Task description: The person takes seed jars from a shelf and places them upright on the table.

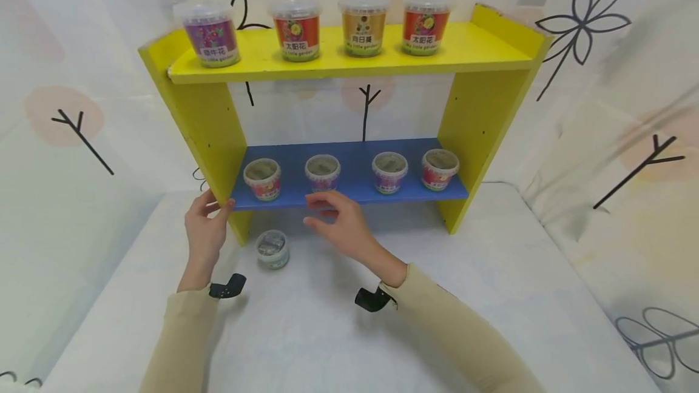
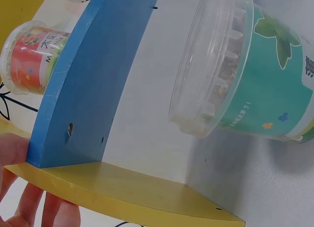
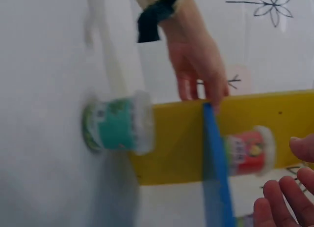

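A yellow shelf (image 1: 204,120) with a blue middle board (image 1: 352,156) stands on the table. My left hand (image 1: 206,229) grips the front edge of its left side panel, thumb by the blue board's end and fingers round the outside. My right hand (image 1: 344,223) holds nothing; its loosely bent fingers are just before the blue board's front edge, near a purple-labelled cup (image 1: 323,173). Beside it on the board stand a red-labelled cup (image 1: 263,179), another purple one (image 1: 390,172) and a red-and-purple one (image 1: 439,169). A teal-labelled lidded cup (image 1: 272,250) stands on the table below.
On the yellow top board (image 1: 327,69) stand a purple-labelled cup (image 1: 210,35), two red ones (image 1: 297,29) (image 1: 426,24) and an orange one (image 1: 364,24), all lidded. White cloth (image 1: 327,338) covers the table; patterned sheeting (image 1: 617,108) hangs around.
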Demonstrator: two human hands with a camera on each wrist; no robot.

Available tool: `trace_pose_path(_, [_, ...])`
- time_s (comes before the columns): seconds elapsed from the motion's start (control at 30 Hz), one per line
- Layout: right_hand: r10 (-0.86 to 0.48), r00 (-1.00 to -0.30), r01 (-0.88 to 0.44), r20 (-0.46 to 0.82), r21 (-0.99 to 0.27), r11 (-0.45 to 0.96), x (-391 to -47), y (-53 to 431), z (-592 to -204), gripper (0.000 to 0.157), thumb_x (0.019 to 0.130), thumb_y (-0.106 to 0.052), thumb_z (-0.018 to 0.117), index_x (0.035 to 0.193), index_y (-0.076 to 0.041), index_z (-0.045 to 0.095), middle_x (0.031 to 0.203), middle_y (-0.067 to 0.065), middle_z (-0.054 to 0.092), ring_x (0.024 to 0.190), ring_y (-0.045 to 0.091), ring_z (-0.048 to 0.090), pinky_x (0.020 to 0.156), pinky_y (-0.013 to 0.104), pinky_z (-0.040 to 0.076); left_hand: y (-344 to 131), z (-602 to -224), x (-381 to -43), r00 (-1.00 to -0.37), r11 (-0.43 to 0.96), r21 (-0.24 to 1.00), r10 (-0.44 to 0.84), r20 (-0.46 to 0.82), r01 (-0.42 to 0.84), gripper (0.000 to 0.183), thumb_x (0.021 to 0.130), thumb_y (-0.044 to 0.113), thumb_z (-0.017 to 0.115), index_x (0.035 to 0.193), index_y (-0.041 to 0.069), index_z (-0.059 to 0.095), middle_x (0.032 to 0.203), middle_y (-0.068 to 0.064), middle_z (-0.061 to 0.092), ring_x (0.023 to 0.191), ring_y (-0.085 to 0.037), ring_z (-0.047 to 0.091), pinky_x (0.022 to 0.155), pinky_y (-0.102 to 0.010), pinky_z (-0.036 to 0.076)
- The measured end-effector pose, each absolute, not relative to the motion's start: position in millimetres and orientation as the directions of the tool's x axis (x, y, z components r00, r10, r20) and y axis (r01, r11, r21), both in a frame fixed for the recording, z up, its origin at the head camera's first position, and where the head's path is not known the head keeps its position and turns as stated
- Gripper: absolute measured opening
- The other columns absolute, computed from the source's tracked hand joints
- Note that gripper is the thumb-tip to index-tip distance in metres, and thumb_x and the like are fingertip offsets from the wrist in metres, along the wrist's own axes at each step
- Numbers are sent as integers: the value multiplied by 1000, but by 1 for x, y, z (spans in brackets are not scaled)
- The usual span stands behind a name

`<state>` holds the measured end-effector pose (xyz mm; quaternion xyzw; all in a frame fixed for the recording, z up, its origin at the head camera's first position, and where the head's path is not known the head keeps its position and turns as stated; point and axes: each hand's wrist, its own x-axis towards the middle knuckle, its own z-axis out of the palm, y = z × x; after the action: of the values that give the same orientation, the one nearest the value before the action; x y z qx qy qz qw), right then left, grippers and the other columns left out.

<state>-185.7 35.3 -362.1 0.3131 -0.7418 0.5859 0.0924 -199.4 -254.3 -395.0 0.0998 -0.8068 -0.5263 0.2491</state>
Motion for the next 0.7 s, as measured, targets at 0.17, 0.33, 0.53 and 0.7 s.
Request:
trace_pose_path(0.17, [-321, -734, -653, 599, -753, 89, -188, 57, -328, 38, 87, -3, 76, 123, 0, 66, 117, 17, 66, 109, 22, 62, 92, 43, 54, -254, -393, -199, -861, 417, 905, -425, 280, 89, 47, 97, 29, 65, 142, 19, 57, 129, -6, 57, 118, -22, 52, 90, -31, 50])
trace_pose_path(0.33, [-281, -706, -697, 650, -708, 113, -189, 80, -287, 38, 87, -4, 76, 124, -1, 66, 119, 14, 66, 110, 23, 62, 94, 36, 54, -254, -392, -198, -861, 419, 903, -422, 284, 92, 47, 97, 29, 65, 142, 18, 57, 129, -6, 57, 117, -23, 52, 87, -29, 49])
trace_pose_path(0.53, [-207, -652, -758, 730, -638, 138, -192, 105, -245, 36, 88, 0, 73, 123, 4, 64, 120, 12, 66, 110, 22, 63, 94, 37, 54, -254, -392, -197, -860, 418, 903, -420, 290, 100, 46, 97, 28, 65, 142, 19, 57, 128, -6, 58, 116, -22, 52, 87, -27, 48])
trace_pose_path(0.7, [-102, -668, -744, 738, -654, 139, -196, 127, -211, 35, 89, 0, 71, 123, 3, 65, 120, 12, 66, 111, 21, 62, 96, 34, 52, -253, -392, -197, -859, 426, 899, -418, 297, 103, 46, 97, 27, 66, 142, 18, 57, 128, -6, 58, 116, -22, 52, 86, -28, 48])
